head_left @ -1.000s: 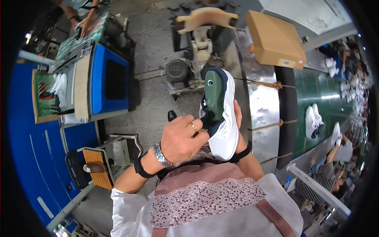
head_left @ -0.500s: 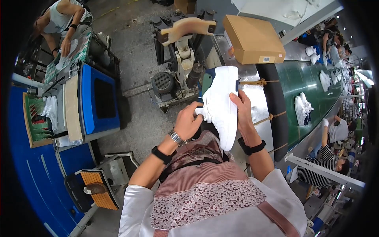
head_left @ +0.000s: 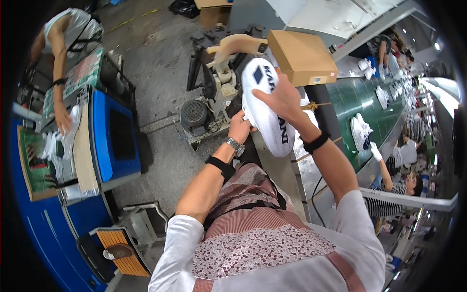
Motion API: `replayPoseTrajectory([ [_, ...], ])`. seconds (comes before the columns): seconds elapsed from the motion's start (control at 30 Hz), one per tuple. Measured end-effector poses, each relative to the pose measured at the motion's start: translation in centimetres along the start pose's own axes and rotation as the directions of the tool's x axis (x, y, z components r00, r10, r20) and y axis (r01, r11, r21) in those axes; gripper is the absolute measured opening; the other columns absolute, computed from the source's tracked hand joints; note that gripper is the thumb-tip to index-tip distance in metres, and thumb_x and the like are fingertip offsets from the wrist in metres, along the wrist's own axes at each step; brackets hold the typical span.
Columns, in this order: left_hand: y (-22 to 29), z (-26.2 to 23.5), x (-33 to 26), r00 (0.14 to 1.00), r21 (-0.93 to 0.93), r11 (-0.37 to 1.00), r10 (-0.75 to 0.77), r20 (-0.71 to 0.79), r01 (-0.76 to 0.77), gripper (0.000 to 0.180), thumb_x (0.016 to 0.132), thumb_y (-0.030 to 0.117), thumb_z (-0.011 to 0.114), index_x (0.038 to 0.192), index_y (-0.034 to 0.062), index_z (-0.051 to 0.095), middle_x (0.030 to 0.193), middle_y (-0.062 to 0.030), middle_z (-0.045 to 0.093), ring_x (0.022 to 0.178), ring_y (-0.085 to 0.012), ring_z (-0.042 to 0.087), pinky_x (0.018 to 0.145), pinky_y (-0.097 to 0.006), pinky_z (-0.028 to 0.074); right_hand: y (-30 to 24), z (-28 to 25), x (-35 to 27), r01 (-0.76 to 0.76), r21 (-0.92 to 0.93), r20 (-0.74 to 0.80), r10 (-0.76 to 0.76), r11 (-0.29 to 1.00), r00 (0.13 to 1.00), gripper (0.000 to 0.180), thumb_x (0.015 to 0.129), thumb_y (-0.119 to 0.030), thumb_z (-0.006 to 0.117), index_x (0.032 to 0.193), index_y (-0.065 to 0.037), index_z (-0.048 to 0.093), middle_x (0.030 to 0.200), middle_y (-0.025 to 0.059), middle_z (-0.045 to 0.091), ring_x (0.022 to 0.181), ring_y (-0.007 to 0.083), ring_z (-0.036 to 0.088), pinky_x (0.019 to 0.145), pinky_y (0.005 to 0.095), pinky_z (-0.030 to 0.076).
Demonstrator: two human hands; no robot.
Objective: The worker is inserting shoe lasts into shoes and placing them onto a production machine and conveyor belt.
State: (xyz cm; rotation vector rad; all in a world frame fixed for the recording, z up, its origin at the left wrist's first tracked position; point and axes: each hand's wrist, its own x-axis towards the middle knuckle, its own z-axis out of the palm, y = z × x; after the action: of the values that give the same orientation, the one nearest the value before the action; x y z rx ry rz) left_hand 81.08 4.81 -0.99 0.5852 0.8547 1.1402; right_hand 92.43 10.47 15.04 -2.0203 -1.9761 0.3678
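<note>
A white sneaker (head_left: 275, 138) hangs in front of me with its sole facing up, dark lettering and a dark diamond on it. My right hand (head_left: 283, 101) lies across the middle of the sole, thumb on one side, gripping the shoe. On the other side my left hand (head_left: 239, 127) pinches the upper near the opening; its fingertips are partly hidden behind the shoe. Beyond the shoe stands a machine with a curved tan pad (head_left: 238, 47) and a grey motor (head_left: 193, 112).
A cardboard box (head_left: 302, 57) sits at the far right beside a green conveyor (head_left: 343, 104) carrying white shoes (head_left: 360, 132). A worker's white-gloved hand (head_left: 375, 152) is near that pair. At left, another person's hand (head_left: 62, 120) reaches over shoes beside a blue machine (head_left: 109, 127).
The sneaker has turned from showing its side to showing its sole. My right hand has shifted onto the sole. At left, the other person's arm has reached down toward the shoes.
</note>
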Motion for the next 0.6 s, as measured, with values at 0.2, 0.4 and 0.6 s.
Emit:
replayPoseTrajectory([
  [0.2, -2.7, -0.5, 1.5, 0.992, -0.229, 0.968, -0.116, -0.046, 0.103, 0.035, 0.093, -0.005, 0.044, 0.124, -0.0049, 0.06, 0.123, -0.0154, 0.066, 0.112, -0.0281, 0.065, 0.097, -0.041, 0.052, -0.3, 0.5, 1.8, 0.06, 0.011, 0.102, -0.061, 0.998, 0.993, 0.087, 0.061, -0.051, 0.082, 0.116, 0.01, 0.051, 0.108, 0.0257, 0.067, 0.102, 0.0396, 0.068, 0.09, 0.0448, 0.055],
  [0.4, -5.4, -3.0, 2.9, 0.994, -0.335, 0.937, -0.085, 0.072, 0.104, 0.038, 0.094, -0.002, 0.046, 0.131, -0.0031, 0.055, 0.128, -0.0146, 0.064, 0.115, -0.0271, 0.064, 0.1, -0.04, 0.051, 1.2, 0.6, -0.1, 0.108, 0.263, 0.013, -0.115, 0.959, 0.993, 0.076, 0.057, -0.041, 0.082, 0.106, 0.009, 0.051, 0.091, 0.027, 0.069, 0.084, 0.0411, 0.071, 0.076, 0.0442, 0.057],
  [0.6, -5.1, -1.9, 0.3, 0.994, -0.266, 0.958, -0.105, 0.022, 0.107, 0.048, 0.103, 0.033, 0.047, 0.137, -0.0002, 0.051, 0.132, -0.0123, 0.062, 0.118, -0.0282, 0.061, 0.099, -0.041, 0.05, 2.3, 2.6, -2.6, 0.139, 0.256, -0.107, -0.115, 0.957, 0.988, 0.067, 0.057, -0.033, 0.08, 0.1, 0.01, 0.051, 0.087, 0.0272, 0.066, 0.076, 0.0434, 0.069, 0.071, 0.0451, 0.058],
])
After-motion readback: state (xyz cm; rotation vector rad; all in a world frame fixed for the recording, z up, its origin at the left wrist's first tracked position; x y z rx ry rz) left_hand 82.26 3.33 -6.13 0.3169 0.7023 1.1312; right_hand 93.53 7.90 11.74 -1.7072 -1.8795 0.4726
